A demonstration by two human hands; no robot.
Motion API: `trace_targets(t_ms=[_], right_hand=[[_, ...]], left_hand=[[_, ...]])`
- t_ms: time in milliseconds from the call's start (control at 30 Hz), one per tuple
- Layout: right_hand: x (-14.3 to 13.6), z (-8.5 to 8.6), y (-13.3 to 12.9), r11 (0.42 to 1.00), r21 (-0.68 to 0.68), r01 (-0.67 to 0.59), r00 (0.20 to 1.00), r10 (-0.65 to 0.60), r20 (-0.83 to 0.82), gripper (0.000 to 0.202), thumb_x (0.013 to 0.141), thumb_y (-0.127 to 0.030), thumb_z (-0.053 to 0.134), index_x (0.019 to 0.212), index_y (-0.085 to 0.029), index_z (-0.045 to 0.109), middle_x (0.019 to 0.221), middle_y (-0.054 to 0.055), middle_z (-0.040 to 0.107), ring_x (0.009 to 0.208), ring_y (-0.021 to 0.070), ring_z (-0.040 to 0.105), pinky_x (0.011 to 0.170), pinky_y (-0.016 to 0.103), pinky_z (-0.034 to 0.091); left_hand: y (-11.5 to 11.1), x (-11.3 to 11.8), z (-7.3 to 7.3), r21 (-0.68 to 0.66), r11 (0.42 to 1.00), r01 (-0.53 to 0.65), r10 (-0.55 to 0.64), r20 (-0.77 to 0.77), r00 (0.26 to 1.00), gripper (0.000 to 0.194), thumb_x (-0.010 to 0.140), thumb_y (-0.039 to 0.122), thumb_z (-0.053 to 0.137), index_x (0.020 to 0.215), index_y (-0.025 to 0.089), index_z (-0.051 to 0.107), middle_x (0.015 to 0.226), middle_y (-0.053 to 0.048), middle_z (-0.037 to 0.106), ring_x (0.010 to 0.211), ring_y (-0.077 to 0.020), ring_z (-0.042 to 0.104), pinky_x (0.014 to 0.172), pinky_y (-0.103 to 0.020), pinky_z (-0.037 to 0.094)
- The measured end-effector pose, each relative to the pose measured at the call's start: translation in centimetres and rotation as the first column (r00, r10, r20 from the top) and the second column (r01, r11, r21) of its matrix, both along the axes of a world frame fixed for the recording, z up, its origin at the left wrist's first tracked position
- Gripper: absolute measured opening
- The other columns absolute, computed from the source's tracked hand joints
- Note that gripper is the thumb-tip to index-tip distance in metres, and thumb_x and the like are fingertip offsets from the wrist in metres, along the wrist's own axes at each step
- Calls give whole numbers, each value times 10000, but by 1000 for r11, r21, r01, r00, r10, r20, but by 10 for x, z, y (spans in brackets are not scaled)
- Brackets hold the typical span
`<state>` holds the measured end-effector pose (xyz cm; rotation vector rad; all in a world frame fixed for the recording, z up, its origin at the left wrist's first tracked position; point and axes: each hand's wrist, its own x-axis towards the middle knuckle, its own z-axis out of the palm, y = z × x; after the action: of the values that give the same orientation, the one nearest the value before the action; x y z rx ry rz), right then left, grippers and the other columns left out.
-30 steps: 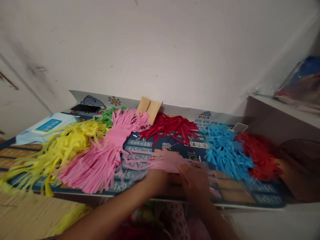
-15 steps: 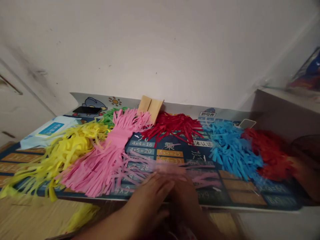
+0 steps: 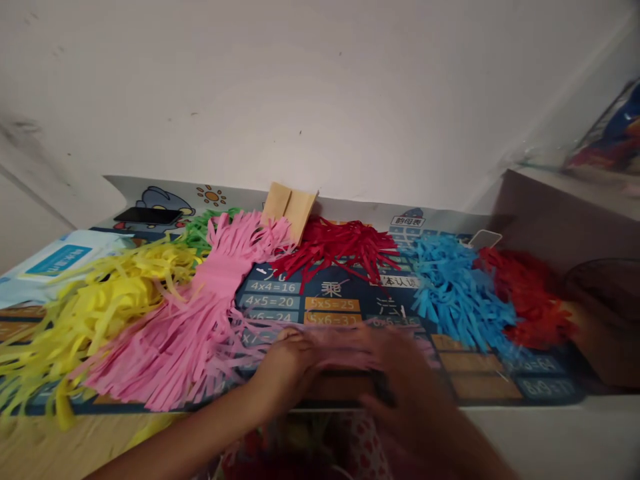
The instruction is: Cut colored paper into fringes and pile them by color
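Note:
Pale pink fringed tissue paper lies across the front middle of the mat, its cut strips spreading out to both sides. My left hand is at its left part, fingers curled down and closed on the paper. Over its right part is my right hand, smeared by motion, so its grip does not show. Left of my hands rests a brighter pink fringed tissue bundle, flat and uncut at its waist. Yellow fringed tissue lies beside that.
A dark blue multiplication-table mat covers the table. Behind are red fringe, green fringe and a tan paper piece. To the right lie blue fringe and orange-red fringe. A phone and wipes pack sit left.
My hands, together at the middle of the pale pink tissue before, have moved apart, left hand leftward and right hand rightward. The view has shifted slightly.

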<state>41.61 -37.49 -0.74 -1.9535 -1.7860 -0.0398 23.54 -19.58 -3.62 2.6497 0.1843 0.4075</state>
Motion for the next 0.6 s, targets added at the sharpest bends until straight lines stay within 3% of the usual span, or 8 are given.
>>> trace_targets(t_ms=[33, 133, 200, 300, 433, 600], right_hand=[[-13, -7, 12, 998, -24, -53, 998, 52, -39, 598, 796, -286, 628, 1371, -217, 480, 1293, 100, 587, 1196, 292, 513, 1025, 458, 363], [-28, -31, 35, 996, -55, -73, 972, 59, -226, 153, 893, -225, 573, 981, -250, 695, 970, 17, 717, 937, 212, 630, 893, 368, 428], [-19, -40, 38, 993, -90, -72, 947, 40, -319, 184, 935, -239, 539, 839, -251, 696, 884, -11, 718, 867, 185, 631, 835, 327, 425], [-3, -41, 40, 988, -155, 7, 938, -60, -340, 241, 949, -242, 508, 781, -232, 680, 852, -9, 711, 820, 183, 623, 775, 302, 411], [6, -36, 59, 953, -257, 159, 947, -221, -232, 256, 902, -233, 576, 658, -199, 647, 664, -10, 672, 628, 168, 597, 602, 262, 350], [9, -40, 79, 922, -294, 252, 952, -291, -95, 139, 845, -245, 658, 711, -210, 677, 671, -7, 691, 621, 178, 606, 582, 267, 314]], left_hand=[[1, -1, 1, -33, 999, 17, -17, -6, 1000, 227, 953, 253, 491, 1054, 280, 692, 984, -11, 741, 910, -181, 658, 891, -335, 405], [11, -11, -1, -120, 992, 25, -24, 7, 1000, 243, 961, 254, 473, 1094, 303, 670, 986, 7, 739, 906, -175, 655, 861, -324, 397], [20, -18, -4, -177, 984, -25, 29, 25, 999, 232, 962, 282, 469, 1007, 265, 696, 899, 0, 740, 843, -171, 654, 820, -308, 402], [28, -17, -5, -211, 965, -158, 156, -27, 987, 270, 958, 312, 467, 846, 218, 694, 811, -1, 726, 795, -170, 648, 790, -298, 401], [30, 6, -2, 1, 947, -320, 315, -179, 932, 307, 951, 311, 446, 777, 197, 672, 690, -15, 699, 698, -196, 636, 739, -318, 400], [31, 24, 0, 225, 916, -331, 383, -252, 889, 259, 915, 296, 468, 795, 180, 667, 648, -48, 702, 648, -217, 648, 704, -330, 423]])
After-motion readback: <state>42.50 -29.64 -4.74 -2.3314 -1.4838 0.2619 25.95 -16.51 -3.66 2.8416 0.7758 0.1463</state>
